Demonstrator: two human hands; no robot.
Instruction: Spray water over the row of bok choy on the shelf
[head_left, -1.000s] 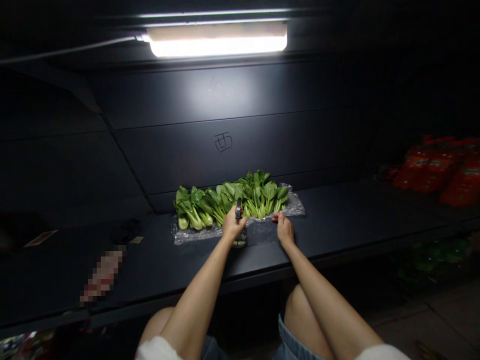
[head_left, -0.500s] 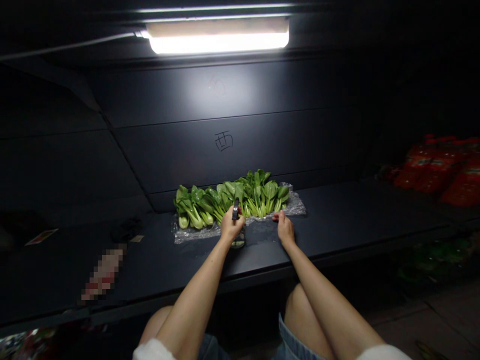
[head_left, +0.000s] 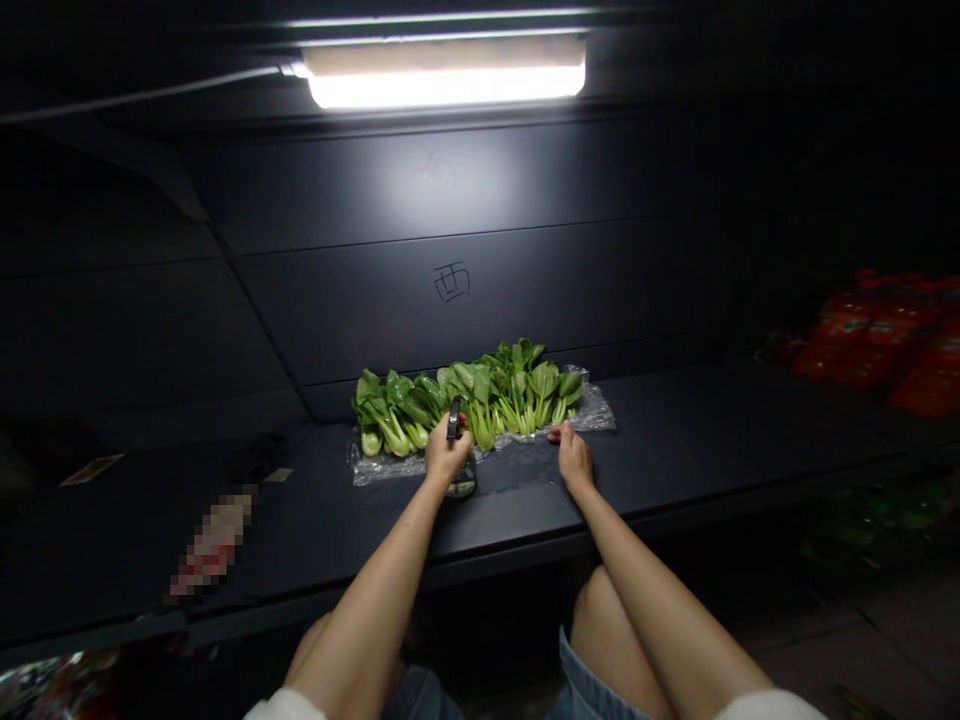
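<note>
The person's knees (head_left: 600,610) are positioned below the front edge of the shelf (head_left: 675,420); both forearms extend over that edge. The left hand (head_left: 448,455) is closed around the upper part of a spray bottle (head_left: 462,484). The black trigger head (head_left: 454,418) projects above the grip; the clear body is visible below the hand. Whether the bottle base contacts the shelf cannot be determined. The right hand (head_left: 574,462) is positioned to the right of the bottle, well apart from it, with fingers curled; whether it is clenched or grasping an item cannot be determined.

A pixelated item (head_left: 214,545) lies on the shelf to the left. A small card (head_left: 280,475) lies just beyond it.

Directly beyond the hands, the greens (head_left: 469,385) form a row on clear film (head_left: 596,408), leaves toward the rear and stems toward the person. The film rests on the shelf. Red packs (head_left: 862,330) stand at far right. The rear panel (head_left: 337,300) carries a handwritten character (head_left: 451,282). A lit lamp (head_left: 450,85) is mounted above.
</note>
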